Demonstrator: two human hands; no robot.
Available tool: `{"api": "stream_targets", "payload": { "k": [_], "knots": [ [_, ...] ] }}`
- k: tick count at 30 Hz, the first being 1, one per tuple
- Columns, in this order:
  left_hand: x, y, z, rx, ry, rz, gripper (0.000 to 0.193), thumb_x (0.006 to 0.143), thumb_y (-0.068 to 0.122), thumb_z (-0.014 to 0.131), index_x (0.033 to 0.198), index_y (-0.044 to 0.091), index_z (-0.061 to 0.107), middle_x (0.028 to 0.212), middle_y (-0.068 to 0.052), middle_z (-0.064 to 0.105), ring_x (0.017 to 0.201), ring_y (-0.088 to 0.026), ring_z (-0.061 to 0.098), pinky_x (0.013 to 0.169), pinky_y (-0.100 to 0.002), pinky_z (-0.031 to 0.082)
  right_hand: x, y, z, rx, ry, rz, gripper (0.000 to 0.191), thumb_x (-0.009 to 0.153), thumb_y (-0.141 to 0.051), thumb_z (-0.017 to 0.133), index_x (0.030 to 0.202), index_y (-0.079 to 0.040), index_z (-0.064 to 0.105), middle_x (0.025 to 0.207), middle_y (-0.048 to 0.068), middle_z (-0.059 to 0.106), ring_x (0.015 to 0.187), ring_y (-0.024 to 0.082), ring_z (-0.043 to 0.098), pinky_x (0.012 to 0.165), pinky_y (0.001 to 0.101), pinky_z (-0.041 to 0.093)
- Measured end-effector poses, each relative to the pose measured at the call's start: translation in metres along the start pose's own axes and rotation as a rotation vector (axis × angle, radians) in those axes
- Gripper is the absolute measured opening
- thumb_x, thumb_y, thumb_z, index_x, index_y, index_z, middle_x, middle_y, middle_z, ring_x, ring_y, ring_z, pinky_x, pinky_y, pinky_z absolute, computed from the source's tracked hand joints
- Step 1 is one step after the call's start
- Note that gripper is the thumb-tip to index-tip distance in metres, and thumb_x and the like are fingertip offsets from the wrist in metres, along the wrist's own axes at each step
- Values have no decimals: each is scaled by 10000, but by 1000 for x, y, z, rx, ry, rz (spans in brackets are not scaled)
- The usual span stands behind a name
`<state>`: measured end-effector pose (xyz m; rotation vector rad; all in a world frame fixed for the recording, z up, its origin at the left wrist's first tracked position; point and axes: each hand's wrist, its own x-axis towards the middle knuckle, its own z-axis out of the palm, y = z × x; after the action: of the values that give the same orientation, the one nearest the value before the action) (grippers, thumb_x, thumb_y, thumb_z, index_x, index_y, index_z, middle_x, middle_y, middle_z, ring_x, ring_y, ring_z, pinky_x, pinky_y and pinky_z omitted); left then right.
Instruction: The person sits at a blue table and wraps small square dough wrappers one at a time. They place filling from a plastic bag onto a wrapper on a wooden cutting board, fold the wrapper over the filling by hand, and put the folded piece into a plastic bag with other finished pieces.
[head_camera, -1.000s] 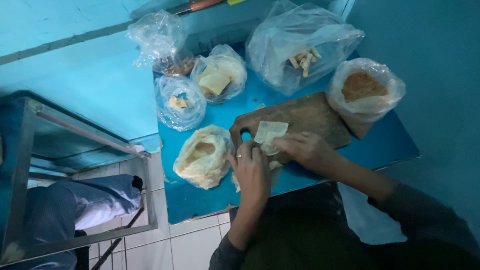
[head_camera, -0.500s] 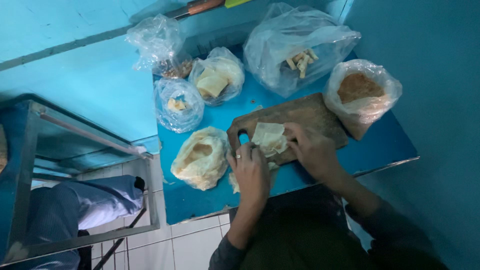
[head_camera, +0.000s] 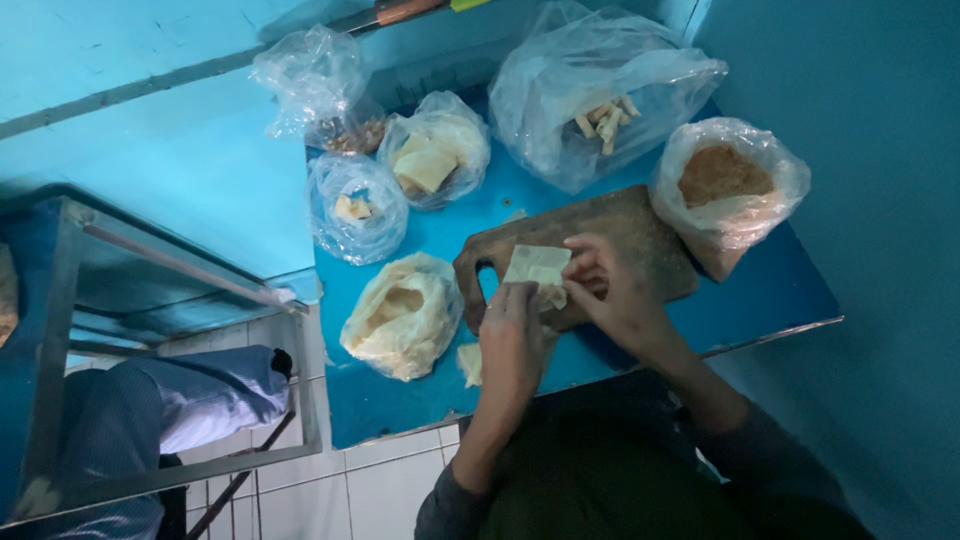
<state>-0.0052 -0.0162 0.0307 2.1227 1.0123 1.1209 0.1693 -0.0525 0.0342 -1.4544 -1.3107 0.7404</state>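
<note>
**Both hands on a pale wrapper over the chopping board**

The left hand (head_camera: 512, 335) and the right hand (head_camera: 612, 290) met over a dark wooden chopping board (head_camera: 640, 235) that lay on the blue desk (head_camera: 760, 300). Between them sat a pale, thin square wrapper (head_camera: 535, 265), resting on the near left part of the board, just beside its handle hole. The left hand's fingers were closed on the wrapper's lower edge, pinching it; the right hand's fingers curled in on its right side, thumb and fingertips pressed together on the sheet. What lay inside the fold could not be told.

Just off the board, under the left wrist, another pale sheet (head_camera: 470, 362) lay flat on the desk near its front edge. To the left of the board stood an open plastic bag of cream-coloured wrappers (head_camera: 400, 315), crumpled and slumped. Behind it were a small clear bag with a pale lump (head_camera: 355, 207) and a bag holding yellowish square pieces (head_camera: 432, 160). Further back, a clear bag with brown bits (head_camera: 320, 95) stood near the wall. A large clear bag with short pale sticks (head_camera: 600, 100) stood behind the board, and at the right a bag of brown crumbs (head_camera: 725, 190) touched the board's far corner.

At the lower left, beyond a metal frame (head_camera: 180, 290), another person's sleeve (head_camera: 200, 395) showed above the tiled floor (head_camera: 380, 490).
</note>
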Motion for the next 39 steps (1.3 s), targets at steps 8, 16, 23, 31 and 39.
{"api": "stream_targets", "payload": {
  "k": [8,16,23,31,39],
  "knots": [
    [-2,-3,13,55,51,-4,220,946,-3,630,1165,17,625,1056,-192,692,1004,-398,664,819,-476,524,-5,10,5,30,27,-65,498,924,27,676,1381,-52,493,1086,106,729,1040,186,750,879,327,628],
    [-3,0,5,93,-36,13,270,816,20,694,1076,-5,625,1186,-206,599,1029,-413,626,811,-467,528,-7,11,10,-396,-6,-245,445,916,-98,719,1326,-81,545,1066,113,755,970,264,767,781,373,621],
    [2,-14,-16,432,-126,351,322,749,73,691,1061,-4,669,1300,-206,541,1233,-417,498,1076,-578,379,5,6,-13,-558,-188,-359,445,909,-214,740,1313,-108,584,1108,144,731,976,290,726,778,396,592],
    [18,-28,-7,310,-151,231,170,835,115,670,973,15,674,1336,-208,541,1265,-415,469,1109,-596,321,24,3,-11,-498,-180,-435,384,918,-221,749,1263,-123,615,998,107,721,906,280,729,780,408,571],
    [29,-31,1,360,-83,255,168,803,127,691,930,21,666,1274,-200,557,1202,-398,486,1051,-578,339,51,-4,-3,-369,-305,-253,318,865,-130,730,1166,-86,635,922,98,748,833,241,745,728,379,559]
  ]
}}
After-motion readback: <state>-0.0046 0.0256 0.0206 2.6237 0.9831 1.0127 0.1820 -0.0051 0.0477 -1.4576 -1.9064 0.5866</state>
